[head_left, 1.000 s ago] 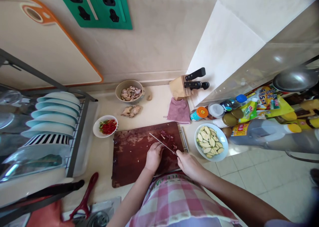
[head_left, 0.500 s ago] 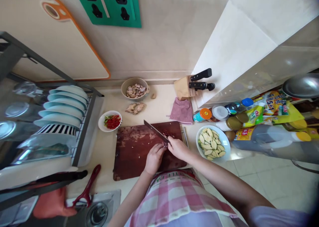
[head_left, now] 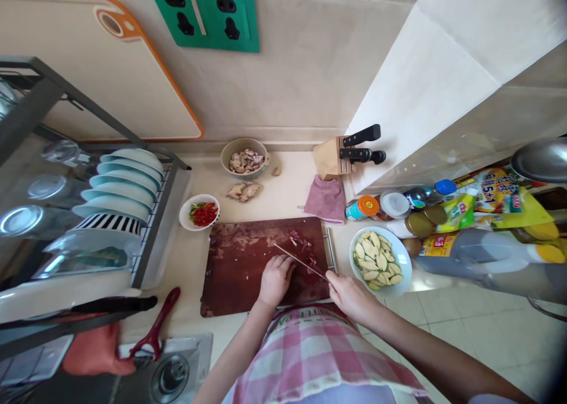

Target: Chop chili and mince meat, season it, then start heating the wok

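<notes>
A kitchen knife [head_left: 301,262] slants over the dark red-brown cutting board [head_left: 234,274], its handle gripped in my right hand [head_left: 354,297]. My left hand [head_left: 275,279] rests on the board just left of the blade, fingers bunched and curled. They press on a piece of meat that the hand itself mostly hides. Small dark red slices of meat [head_left: 301,241] lie scattered on the board beyond and to the right of the blade.
Behind the board are a bowl of peppers [head_left: 186,215], ginger [head_left: 244,191], a colander [head_left: 225,163], a knife block [head_left: 326,157] and a pink cloth [head_left: 325,198]. A bowl of sliced squash [head_left: 405,265] and bottles [head_left: 487,250] stand right. Left are a dish rack [head_left: 155,233] and red peeler [head_left: 162,321].
My right hand has drawn the knife right and toward me, away from my left fingers. Meat slices on the board are now more exposed. The view has shifted slightly.
</notes>
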